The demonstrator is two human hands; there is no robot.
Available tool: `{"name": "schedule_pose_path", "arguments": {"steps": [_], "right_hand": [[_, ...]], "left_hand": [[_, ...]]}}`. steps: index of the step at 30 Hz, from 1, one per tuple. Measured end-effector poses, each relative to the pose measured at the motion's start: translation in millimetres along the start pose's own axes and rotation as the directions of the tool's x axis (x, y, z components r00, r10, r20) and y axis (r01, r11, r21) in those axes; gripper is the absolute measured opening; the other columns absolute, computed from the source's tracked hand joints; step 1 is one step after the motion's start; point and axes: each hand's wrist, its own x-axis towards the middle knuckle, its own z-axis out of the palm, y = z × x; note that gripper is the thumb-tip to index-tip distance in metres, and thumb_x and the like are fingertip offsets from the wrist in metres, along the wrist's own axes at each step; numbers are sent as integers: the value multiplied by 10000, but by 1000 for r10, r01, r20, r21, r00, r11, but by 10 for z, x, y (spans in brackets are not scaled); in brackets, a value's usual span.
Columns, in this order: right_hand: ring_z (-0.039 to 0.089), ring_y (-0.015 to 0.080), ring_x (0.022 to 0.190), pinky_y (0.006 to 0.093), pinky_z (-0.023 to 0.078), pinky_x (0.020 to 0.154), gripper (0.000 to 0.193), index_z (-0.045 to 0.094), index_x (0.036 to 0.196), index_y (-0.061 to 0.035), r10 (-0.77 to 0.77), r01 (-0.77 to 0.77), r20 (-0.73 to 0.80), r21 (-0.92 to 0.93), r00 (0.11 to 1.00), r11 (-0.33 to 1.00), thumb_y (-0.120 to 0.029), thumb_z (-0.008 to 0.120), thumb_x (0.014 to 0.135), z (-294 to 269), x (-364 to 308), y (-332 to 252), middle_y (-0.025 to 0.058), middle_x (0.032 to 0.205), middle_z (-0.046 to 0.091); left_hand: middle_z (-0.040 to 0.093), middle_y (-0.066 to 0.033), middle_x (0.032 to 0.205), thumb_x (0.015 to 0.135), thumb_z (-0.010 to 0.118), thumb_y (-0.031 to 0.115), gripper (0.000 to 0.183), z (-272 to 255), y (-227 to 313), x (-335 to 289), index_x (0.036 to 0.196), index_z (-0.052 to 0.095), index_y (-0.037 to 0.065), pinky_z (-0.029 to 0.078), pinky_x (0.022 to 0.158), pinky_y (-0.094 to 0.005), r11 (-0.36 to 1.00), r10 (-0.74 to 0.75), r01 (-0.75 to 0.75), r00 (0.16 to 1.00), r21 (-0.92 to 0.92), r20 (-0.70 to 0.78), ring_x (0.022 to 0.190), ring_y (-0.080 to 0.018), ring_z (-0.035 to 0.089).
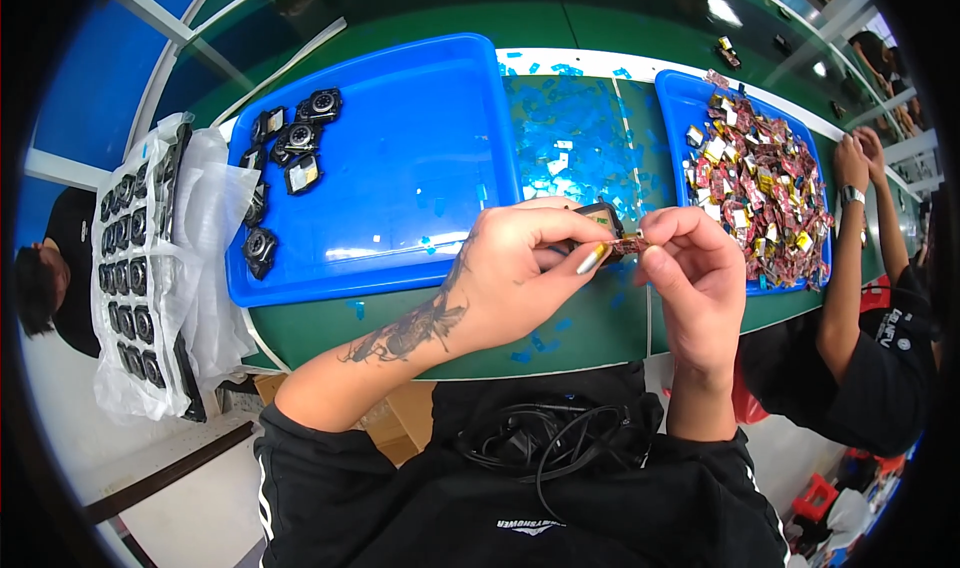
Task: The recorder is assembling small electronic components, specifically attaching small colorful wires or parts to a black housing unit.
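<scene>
My left hand (515, 263) is closed around a black watch case (598, 211), which is partly hidden behind the fingers. A small red circuit board assembly (628, 246) lies at the left thumb tip, beside a silvery-yellow piece (593, 258). My right hand (703, 283) pinches at the board's right end with thumb and forefinger; the exact contact is too small to make out. Both hands are above the green bench's front part, between two blue trays. Blue film scraps (570, 148) cover the bench just beyond them.
Several black watch cases (300, 138) lie along the left side of the large blue tray (400, 218). A smaller blue tray (668, 93) is heaped with red boards (760, 188). Stacked trays of watch parts (130, 228) stand left in clear plastic. A co-worker (860, 308) works at right.
</scene>
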Motion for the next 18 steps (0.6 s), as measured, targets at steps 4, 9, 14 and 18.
{"name": "schedule_pose_path", "arguments": {"steps": [4, 9, 14, 18], "right_hand": [[570, 71, 836, 189, 475, 722, 274, 554, 1065, 15, -32, 30, -77, -27, 997, 999, 90, 663, 825, 107, 4, -3, 42, 936, 604], [572, 63, 825, 185, 473, 693, 331, 537, 1097, 8, -114, 97, -97, -158, 989, 983, 97, 675, 809, 122, 14, 84, 28, 900, 598], [552, 42, 731, 173, 437, 635, 339, 532, 1100, 0, -234, 174, -109, -394, 966, 902, 78, 687, 809, 149, 54, 117, 13, 866, 589], [524, 26, 690, 169, 417, 610, 358, 526, 1112, -6, -273, 199, -107, -449, 956, 871, 76, 692, 804, 158, 61, 125, 5, 847, 588]], "left_hand": [[634, -125, 1043, 875, 629, -64, 176, 3, -71, 7, 1046, 672, -62, 587, 809, -279, 983, -112, 113, 994, -145, 16, 941, -181, 661], [631, -140, 1091, 870, 625, -79, 241, 16, 28, 21, 1111, 641, -72, 560, 895, -307, 953, -191, 201, 979, -227, 67, 1008, -204, 651], [609, -143, 1174, 862, 603, -110, 335, 33, -5, 19, 1193, 587, -60, 531, 946, -313, 961, -96, 107, 994, -256, 52, 1093, -204, 618], [579, -144, 1240, 856, 586, -132, 419, 41, -34, 31, 1261, 526, -41, 523, 952, -302, 964, -52, 57, 998, -259, 27, 1132, -198, 597]]}}
